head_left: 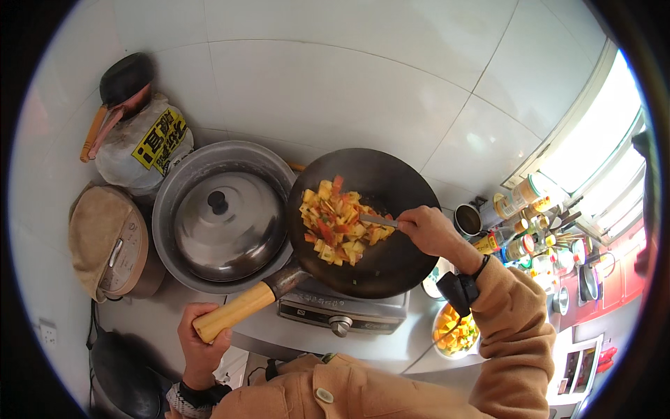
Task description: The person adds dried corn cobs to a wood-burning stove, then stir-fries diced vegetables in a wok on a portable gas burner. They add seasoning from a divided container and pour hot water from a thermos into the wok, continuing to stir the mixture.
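Note:
A dark wok [408, 185] with a wooden handle [236, 311] stands on a small gas stove [307, 314]. Cubed yellow and red food [335, 227] lies in its left half. At the lower left, my left hand [200, 343] grips the end of the wok's handle. From the right, my right hand [427, 229] reaches over the wok, closed on a metal spatula [377, 220]. The spatula's far end is among the cubes and partly hidden by them.
Left of the wok sits a large metal basin [167, 244] with a domed lid [237, 234] inside. A covered rice cooker [129, 258] is further left. Bowls, including one of yellow cubes [455, 334], and jars [520, 199] crowd the right. A tiled wall [349, 91] rises behind.

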The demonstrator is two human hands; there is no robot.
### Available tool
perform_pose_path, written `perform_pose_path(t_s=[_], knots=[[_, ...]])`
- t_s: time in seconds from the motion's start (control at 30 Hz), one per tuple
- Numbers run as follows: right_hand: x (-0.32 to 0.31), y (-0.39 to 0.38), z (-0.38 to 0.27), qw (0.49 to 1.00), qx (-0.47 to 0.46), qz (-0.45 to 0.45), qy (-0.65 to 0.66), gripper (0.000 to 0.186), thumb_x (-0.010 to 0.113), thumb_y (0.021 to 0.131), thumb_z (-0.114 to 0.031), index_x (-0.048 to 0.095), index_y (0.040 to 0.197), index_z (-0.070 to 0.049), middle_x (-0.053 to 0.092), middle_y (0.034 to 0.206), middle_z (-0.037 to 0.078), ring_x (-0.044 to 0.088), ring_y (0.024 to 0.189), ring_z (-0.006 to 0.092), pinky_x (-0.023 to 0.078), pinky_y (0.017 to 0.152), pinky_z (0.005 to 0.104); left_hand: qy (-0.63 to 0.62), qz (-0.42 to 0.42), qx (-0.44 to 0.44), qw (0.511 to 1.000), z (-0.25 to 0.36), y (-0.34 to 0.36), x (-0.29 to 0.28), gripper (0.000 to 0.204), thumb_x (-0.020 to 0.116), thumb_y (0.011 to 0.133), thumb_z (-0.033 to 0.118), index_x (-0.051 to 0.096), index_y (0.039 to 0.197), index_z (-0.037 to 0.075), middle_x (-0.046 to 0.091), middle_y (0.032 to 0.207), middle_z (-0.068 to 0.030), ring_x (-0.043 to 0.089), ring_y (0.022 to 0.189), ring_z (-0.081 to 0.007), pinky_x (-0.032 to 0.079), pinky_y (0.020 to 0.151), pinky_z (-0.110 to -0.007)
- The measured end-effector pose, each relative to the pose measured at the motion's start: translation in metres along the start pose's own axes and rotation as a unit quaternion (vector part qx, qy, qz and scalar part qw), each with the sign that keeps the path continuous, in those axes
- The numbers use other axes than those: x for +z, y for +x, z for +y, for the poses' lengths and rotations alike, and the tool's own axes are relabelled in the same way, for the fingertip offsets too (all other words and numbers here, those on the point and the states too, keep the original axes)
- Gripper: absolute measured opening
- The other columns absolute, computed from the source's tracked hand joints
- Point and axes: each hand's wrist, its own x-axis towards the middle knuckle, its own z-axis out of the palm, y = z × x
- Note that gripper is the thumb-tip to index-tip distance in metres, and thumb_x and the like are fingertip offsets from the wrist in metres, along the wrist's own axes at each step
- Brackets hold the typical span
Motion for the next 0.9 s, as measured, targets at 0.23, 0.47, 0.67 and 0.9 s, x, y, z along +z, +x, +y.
perform_pose_path(t_s=[0.23, 0.47, 0.67, 0.9], knots=[[-0.005, -0.003, -0.037, 0.994, -0.059, 0.004, -0.096, 0.023, 0.055, 0.089, -0.024, 0.070, 0.104, -0.015, 0.068, 0.082, 0.014, 0.065, 0.080, 0.0372, 0.052, 0.069, 0.0477, -0.017, 0.007, -0.042, 0.999, 0.002, -0.001, 0.001, 0.037, 0.071, 0.070, 0.006, 0.055, 0.104, 0.000, 0.059, 0.096, -0.0065, 0.056, 0.084, -0.0116, 0.046, 0.077, -0.025], [-0.045, -0.026, -0.013, 0.959, -0.031, 0.003, -0.282, 0.015, 0.057, 0.085, -0.019, 0.070, 0.092, -0.016, 0.067, 0.074, 0.010, 0.067, 0.075, 0.0340, 0.052, 0.062, 0.0474, -0.005, 0.006, -0.020, 1.000, -0.001, 0.000, 0.000, 0.038, 0.071, 0.070, 0.006, 0.055, 0.104, 0.000, 0.057, 0.096, -0.0061, 0.056, 0.084, -0.0118, 0.046, 0.076, -0.025], [-0.072, -0.039, 0.020, 0.945, 0.093, -0.048, -0.311, 0.014, 0.059, 0.084, -0.021, 0.071, 0.087, -0.014, 0.069, 0.078, 0.008, 0.069, 0.080, 0.0303, 0.054, 0.068, 0.0456, -0.014, 0.008, -0.032, 0.999, -0.004, -0.002, -0.001, 0.039, 0.071, 0.070, 0.007, 0.055, 0.105, 0.000, 0.057, 0.096, -0.0057, 0.056, 0.084, -0.0118, 0.046, 0.077, -0.025], [-0.043, -0.023, 0.008, 0.988, 0.016, 0.024, -0.152, 0.019, 0.055, 0.088, -0.026, 0.068, 0.087, -0.013, 0.068, 0.080, 0.012, 0.066, 0.081, 0.0371, 0.052, 0.070, 0.0498, -0.008, 0.013, -0.063, 0.998, -0.002, -0.002, 0.000, 0.038, 0.071, 0.071, 0.008, 0.055, 0.104, 0.000, 0.057, 0.095, -0.0058, 0.055, 0.084, -0.0110, 0.046, 0.078, -0.024]])
